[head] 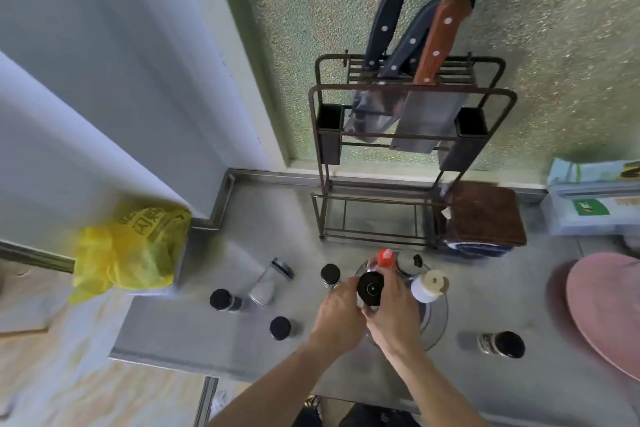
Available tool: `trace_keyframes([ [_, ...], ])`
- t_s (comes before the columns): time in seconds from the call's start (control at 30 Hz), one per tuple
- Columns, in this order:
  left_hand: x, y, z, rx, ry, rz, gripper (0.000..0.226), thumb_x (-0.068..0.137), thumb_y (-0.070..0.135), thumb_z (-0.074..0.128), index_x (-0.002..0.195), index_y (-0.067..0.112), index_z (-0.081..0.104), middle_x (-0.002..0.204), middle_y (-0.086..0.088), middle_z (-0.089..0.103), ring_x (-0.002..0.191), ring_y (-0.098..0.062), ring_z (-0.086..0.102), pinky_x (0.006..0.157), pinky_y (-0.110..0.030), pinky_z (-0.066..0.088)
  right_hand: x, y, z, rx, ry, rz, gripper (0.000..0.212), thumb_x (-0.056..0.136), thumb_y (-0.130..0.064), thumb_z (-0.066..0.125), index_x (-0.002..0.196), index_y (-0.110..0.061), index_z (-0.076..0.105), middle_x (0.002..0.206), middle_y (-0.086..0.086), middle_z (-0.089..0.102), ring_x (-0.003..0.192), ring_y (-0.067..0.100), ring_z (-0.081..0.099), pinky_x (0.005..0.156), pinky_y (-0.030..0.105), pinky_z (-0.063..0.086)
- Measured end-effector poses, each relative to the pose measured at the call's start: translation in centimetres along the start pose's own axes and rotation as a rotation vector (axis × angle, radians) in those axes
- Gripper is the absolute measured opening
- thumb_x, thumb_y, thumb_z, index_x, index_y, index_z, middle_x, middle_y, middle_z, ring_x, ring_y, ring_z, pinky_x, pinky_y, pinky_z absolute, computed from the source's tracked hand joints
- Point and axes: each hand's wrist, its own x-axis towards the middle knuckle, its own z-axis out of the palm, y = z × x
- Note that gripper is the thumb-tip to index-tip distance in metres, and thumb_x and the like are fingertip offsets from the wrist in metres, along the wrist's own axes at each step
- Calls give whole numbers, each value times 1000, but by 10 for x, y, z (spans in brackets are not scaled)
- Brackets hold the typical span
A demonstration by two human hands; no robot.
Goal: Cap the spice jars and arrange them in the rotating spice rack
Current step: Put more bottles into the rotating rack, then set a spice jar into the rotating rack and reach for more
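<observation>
Here both hands meet over the round shiny metal rotating spice rack (434,321) at the near middle of the grey brushed-metal table (242,225): the left hand (337,314) and the right hand (393,314) close around one clear jar with a round black cap (370,287), the cap showing between the left fingers (346,284) and the right fingers (391,279), which curl against its sides; the glass body below is mostly hidden by the palms. Just behind the cap stands a bottle with a pointed orange-red cap (385,257), and beside the right hand a white plastic bottle with a beige flat top (429,285) sits in the rack. Loose on the table, a black-capped jar (330,274) stands just left of the left hand, two more black-capped jars (221,300) (280,328) stand farther left, a clear jar lying on its side with a silvery lid (272,281) rests between them, and another black-capped jar lying on its side (500,343) lies to the right of the rack. Behind, a dark wire knife stand (408,163) holds cleavers with riveted handles against pebbled glass, a crumpled yellow plastic bag (128,250) sits at the left, and a pink round plate (609,308) at the right edge
</observation>
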Motion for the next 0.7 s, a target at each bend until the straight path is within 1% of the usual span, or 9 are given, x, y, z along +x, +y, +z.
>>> trace_keyframes([
  [0.1,4,-7,-14,-2,25,-8,43,85,3,44,121,17,63,116,-6,72,107,-27,67,87,-33,55,0,-2,6,-26,22,-11,66,69,-19,87,125,-18,51,115,4,70,105,28,68,82,40,58],
  [0.17,7,-20,-31,-22,136,-28,45,83,-3,42,117,15,67,113,-4,74,106,-22,69,89,-28,54,-3,0,7,-32,30,-9,71,68,-16,88,127,-17,50,117,6,70,106,29,68,83,41,58],
  [0.23,15,-42,-53,-1,282,-75,43,85,-5,45,115,17,67,114,0,73,104,-17,68,85,-23,51,-8,2,5,-38,41,2,75,68,-16,88,132,-17,48,121,6,69,109,30,68,85,42,58],
  [0.3,28,-68,-73,61,348,-116,40,89,0,50,123,16,63,122,-4,66,111,-20,62,91,-29,51,-16,2,0,-25,63,25,76,69,-16,87,133,-19,47,123,4,68,111,27,67,86,43,58],
  [0.37,43,-92,-86,173,312,-174,42,90,7,56,132,14,54,132,-8,56,122,-26,54,98,-37,50,-29,3,-4,1,106,42,72,69,-14,88,129,-19,48,119,2,68,106,24,68,80,40,59],
  [0.43,58,-111,-91,261,222,-231,46,88,11,60,133,11,48,134,-12,53,127,-30,48,101,-40,49,-44,3,-7,8,129,73,68,69,-12,89,124,-18,49,113,1,67,99,21,69,74,36,58],
  [0.57,76,-131,-84,315,87,-277,38,86,22,69,117,9,52,116,-12,63,109,-34,61,85,-41,53,-72,3,-7,19,150,111,61,65,-8,91,116,-15,57,101,-6,65,80,12,68,66,20,49],
  [0.63,78,-135,-80,333,103,-256,25,86,15,67,110,9,58,110,-12,66,101,-32,64,80,-39,54,-82,4,-5,22,141,110,56,68,-10,90,113,-15,58,99,-7,66,77,6,65,68,11,43],
  [0.7,75,-139,-79,332,144,-193,23,83,13,67,105,12,61,108,-10,67,98,-30,64,79,-37,53,-89,2,-2,40,133,107,51,70,-12,89,111,-17,59,99,-8,67,76,2,63,68,7,40],
])
